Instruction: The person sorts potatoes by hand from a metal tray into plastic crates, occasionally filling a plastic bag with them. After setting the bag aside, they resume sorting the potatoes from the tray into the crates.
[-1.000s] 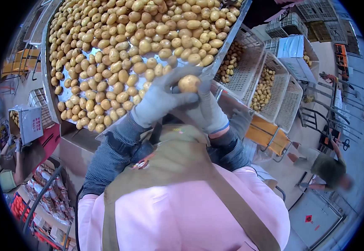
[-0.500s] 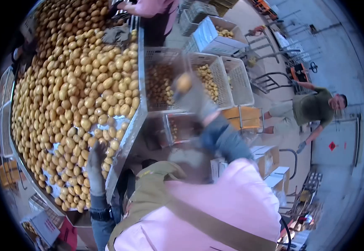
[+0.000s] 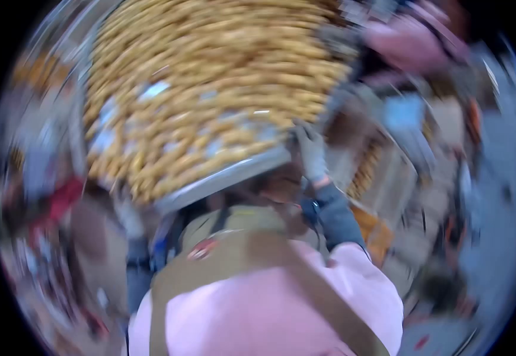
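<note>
The small, rounded, yellow-brown potatoes (image 3: 210, 65) cover a broad sorting table with a pale metal rim (image 3: 228, 179), packed closely at the far side and more loosely at the near left, where patches of a whitish surface (image 3: 154, 90) show between them. At the table's near right corner, the right hand (image 3: 312, 155), in a pale grey glove, has its fingers pointing to the far side, next to the rim; blur hides how far they are bent and whether they hold anything. The left hand (image 3: 128, 216), also gloved, is by the near left edge, beside the closest potatoes; its grip and any contents cannot be told. Right of the table are light plastic crates (image 3: 390, 181), one with potatoes in it, an orange panel (image 3: 371, 234) nearer and a blue-and-white box (image 3: 405, 113) farther off. A person in pink (image 3: 409, 38) is at the far right.
</note>
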`<state>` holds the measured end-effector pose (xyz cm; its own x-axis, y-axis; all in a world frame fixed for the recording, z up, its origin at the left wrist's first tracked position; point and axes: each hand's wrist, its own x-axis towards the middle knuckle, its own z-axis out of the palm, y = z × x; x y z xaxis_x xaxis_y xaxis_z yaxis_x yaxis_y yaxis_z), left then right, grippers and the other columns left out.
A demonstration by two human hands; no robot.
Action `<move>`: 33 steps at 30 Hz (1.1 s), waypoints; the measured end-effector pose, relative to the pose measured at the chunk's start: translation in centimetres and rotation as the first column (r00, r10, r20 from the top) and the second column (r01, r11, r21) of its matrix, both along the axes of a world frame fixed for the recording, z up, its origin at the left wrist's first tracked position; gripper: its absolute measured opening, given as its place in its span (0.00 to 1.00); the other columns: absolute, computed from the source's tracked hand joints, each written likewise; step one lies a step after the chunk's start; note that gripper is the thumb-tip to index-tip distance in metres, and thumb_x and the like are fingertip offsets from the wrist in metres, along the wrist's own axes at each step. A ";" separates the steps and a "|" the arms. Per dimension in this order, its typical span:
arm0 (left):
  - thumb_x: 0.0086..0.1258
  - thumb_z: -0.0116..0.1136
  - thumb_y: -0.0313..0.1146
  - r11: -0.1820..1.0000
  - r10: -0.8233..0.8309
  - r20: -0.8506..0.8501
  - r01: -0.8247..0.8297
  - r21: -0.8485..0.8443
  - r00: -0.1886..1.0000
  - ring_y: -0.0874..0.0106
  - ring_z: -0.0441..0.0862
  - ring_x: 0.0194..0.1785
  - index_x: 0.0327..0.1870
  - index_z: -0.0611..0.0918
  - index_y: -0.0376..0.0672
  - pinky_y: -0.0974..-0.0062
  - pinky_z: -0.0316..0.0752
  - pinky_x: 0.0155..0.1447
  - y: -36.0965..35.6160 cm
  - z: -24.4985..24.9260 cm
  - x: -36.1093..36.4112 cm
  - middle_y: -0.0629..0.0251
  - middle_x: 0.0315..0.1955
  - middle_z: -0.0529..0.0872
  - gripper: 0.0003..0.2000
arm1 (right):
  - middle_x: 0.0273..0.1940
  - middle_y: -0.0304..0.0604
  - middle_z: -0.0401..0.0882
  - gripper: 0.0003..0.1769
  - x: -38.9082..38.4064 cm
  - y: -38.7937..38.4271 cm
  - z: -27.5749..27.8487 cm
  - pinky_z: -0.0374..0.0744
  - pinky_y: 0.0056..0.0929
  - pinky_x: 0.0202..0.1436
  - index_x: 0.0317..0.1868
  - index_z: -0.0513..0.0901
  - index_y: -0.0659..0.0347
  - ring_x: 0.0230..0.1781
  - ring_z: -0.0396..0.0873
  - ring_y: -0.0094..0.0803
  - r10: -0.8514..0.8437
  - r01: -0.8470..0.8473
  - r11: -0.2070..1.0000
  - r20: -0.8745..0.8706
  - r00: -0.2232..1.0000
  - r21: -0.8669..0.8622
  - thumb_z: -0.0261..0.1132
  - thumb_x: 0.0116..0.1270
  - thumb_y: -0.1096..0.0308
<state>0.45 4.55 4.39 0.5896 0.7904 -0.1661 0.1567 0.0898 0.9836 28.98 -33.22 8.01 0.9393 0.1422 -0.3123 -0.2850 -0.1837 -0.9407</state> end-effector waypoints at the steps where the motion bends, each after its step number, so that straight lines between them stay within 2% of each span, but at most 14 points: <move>1: 0.82 0.50 0.37 0.994 0.107 -0.016 -0.107 -0.007 0.994 0.61 0.72 0.71 0.72 0.71 0.37 0.63 0.75 0.69 1.4 -1.8 -1.1 0.51 0.70 0.72 0.22 | 0.47 0.43 0.88 0.19 -1.6 4.2 -1.6 0.83 0.40 0.55 0.59 0.83 0.64 0.49 0.87 0.41 0.201 -0.196 0.979 0.137 0.970 -0.046 0.67 0.72 0.63; 3: 0.82 0.51 0.36 0.943 0.292 0.018 -0.285 -0.173 0.956 0.62 0.70 0.72 0.73 0.70 0.41 0.62 0.73 0.70 4.5 -6.6 -4.9 0.53 0.69 0.72 0.22 | 0.53 0.46 0.86 0.22 -5.2 11.0 -3.8 0.80 0.45 0.62 0.62 0.82 0.63 0.56 0.83 0.46 0.664 -0.578 0.741 0.238 0.709 -0.343 0.68 0.70 0.64; 5: 0.82 0.52 0.34 0.838 0.418 0.131 -0.326 -0.438 0.899 0.62 0.69 0.72 0.74 0.69 0.45 0.61 0.72 0.71 5.6 -11.2 -8.3 0.56 0.69 0.73 0.22 | 0.60 0.48 0.82 0.26 -8.1 17.1 -4.4 0.74 0.50 0.69 0.65 0.80 0.60 0.64 0.77 0.49 0.900 -0.691 0.434 0.300 0.315 -0.578 0.69 0.67 0.64; 7: 0.82 0.54 0.36 0.677 0.465 0.064 -0.307 -0.669 0.883 0.64 0.68 0.74 0.79 0.63 0.46 0.62 0.70 0.73 4.2 -4.7 -5.3 0.58 0.72 0.71 0.28 | 0.68 0.48 0.75 0.31 -11.3 22.5 -3.0 0.67 0.53 0.75 0.68 0.78 0.55 0.72 0.69 0.51 0.950 -0.633 0.205 0.308 -0.056 -0.746 0.71 0.63 0.63; 11: 0.83 0.53 0.41 0.815 0.360 0.142 -0.237 -0.529 0.922 0.66 0.69 0.75 0.81 0.61 0.48 0.65 0.66 0.76 6.7 -6.3 -3.8 0.62 0.75 0.68 0.30 | 0.75 0.45 0.67 0.33 -13.9 30.0 -8.8 0.54 0.70 0.76 0.72 0.73 0.44 0.78 0.61 0.46 0.915 -0.416 0.178 0.305 -0.264 -0.892 0.66 0.67 0.50; 12: 0.83 0.53 0.43 0.890 0.301 0.171 -0.212 -0.405 0.938 0.67 0.68 0.75 0.81 0.61 0.48 0.65 0.65 0.77 8.1 -11.1 -5.3 0.63 0.75 0.68 0.29 | 0.75 0.45 0.67 0.33 -13.7 32.1 -9.4 0.52 0.72 0.76 0.72 0.73 0.44 0.79 0.60 0.46 0.913 -0.384 0.189 0.306 -0.269 -0.904 0.64 0.68 0.49; 15: 0.82 0.53 0.48 0.908 0.300 0.111 -0.248 -0.339 0.947 0.69 0.65 0.76 0.80 0.64 0.47 0.68 0.61 0.79 9.0 -9.3 -5.6 0.65 0.75 0.68 0.30 | 0.76 0.49 0.65 0.31 -11.5 39.1 -8.5 0.49 0.73 0.77 0.72 0.73 0.45 0.80 0.57 0.48 0.964 -0.133 0.193 0.214 -0.160 -0.972 0.60 0.72 0.47; 17: 0.81 0.54 0.48 0.786 0.372 0.146 -0.227 -0.576 0.917 0.69 0.68 0.75 0.79 0.65 0.46 0.71 0.64 0.77 10.7 -8.3 -5.3 0.64 0.74 0.70 0.30 | 0.79 0.53 0.60 0.31 -7.0 43.4 -12.1 0.49 0.75 0.75 0.72 0.73 0.46 0.80 0.55 0.54 0.902 -0.145 0.423 0.431 -0.028 -0.895 0.57 0.73 0.45; 18: 0.80 0.56 0.49 0.724 0.434 0.065 -0.305 -0.619 0.899 0.69 0.71 0.72 0.74 0.72 0.47 0.71 0.67 0.74 11.1 -8.4 -4.8 0.60 0.71 0.74 0.27 | 0.80 0.51 0.56 0.32 -3.9 46.3 -14.4 0.49 0.76 0.75 0.73 0.72 0.45 0.80 0.54 0.57 0.906 -0.189 0.349 0.382 -0.180 -0.918 0.57 0.73 0.44; 21: 0.79 0.59 0.49 0.805 0.280 -0.155 -0.320 -0.499 0.947 0.69 0.74 0.69 0.66 0.79 0.47 0.69 0.69 0.71 11.8 -8.7 -3.6 0.60 0.66 0.78 0.22 | 0.77 0.43 0.65 0.30 -9.7 47.9 -11.2 0.53 0.71 0.75 0.71 0.74 0.39 0.79 0.53 0.61 0.956 -0.251 0.273 0.291 -0.035 -0.929 0.57 0.72 0.42; 24: 0.71 0.66 0.46 0.957 0.290 -0.408 -0.272 0.105 0.866 0.64 0.79 0.63 0.54 0.86 0.46 0.66 0.73 0.66 11.0 -10.4 -3.8 0.53 0.62 0.81 0.17 | 0.75 0.43 0.66 0.31 -12.7 42.1 -11.4 0.52 0.66 0.77 0.71 0.74 0.43 0.78 0.55 0.57 0.921 -0.289 0.307 0.359 -0.149 -0.907 0.62 0.70 0.46; 26: 0.66 0.69 0.46 0.749 0.435 -0.473 -0.016 0.662 0.767 0.59 0.83 0.56 0.49 0.88 0.47 0.62 0.77 0.59 10.3 -9.8 -4.4 0.51 0.54 0.85 0.16 | 0.76 0.43 0.65 0.33 -11.4 36.9 -11.0 0.51 0.63 0.78 0.73 0.73 0.46 0.78 0.56 0.54 0.944 -0.297 0.277 0.317 -0.095 -0.914 0.63 0.70 0.49; 31: 0.68 0.64 0.45 0.741 0.233 -0.763 0.399 0.541 0.603 0.60 0.85 0.46 0.55 0.84 0.52 0.58 0.79 0.46 8.5 -7.1 -2.4 0.63 0.41 0.85 0.17 | 0.81 0.43 0.57 0.35 -8.7 28.3 -11.3 0.46 0.63 0.80 0.76 0.70 0.48 0.82 0.51 0.51 0.976 -0.148 0.218 0.215 0.039 -0.965 0.61 0.71 0.52; 33: 0.72 0.58 0.41 0.754 0.145 -0.837 0.489 0.439 0.527 0.60 0.85 0.46 0.61 0.81 0.54 0.60 0.80 0.44 7.5 -8.3 -1.0 0.63 0.41 0.86 0.18 | 0.70 0.47 0.73 0.29 -8.5 31.0 -8.3 0.61 0.60 0.73 0.71 0.76 0.49 0.72 0.66 0.52 0.958 -0.202 0.273 0.285 -0.030 -0.940 0.64 0.68 0.59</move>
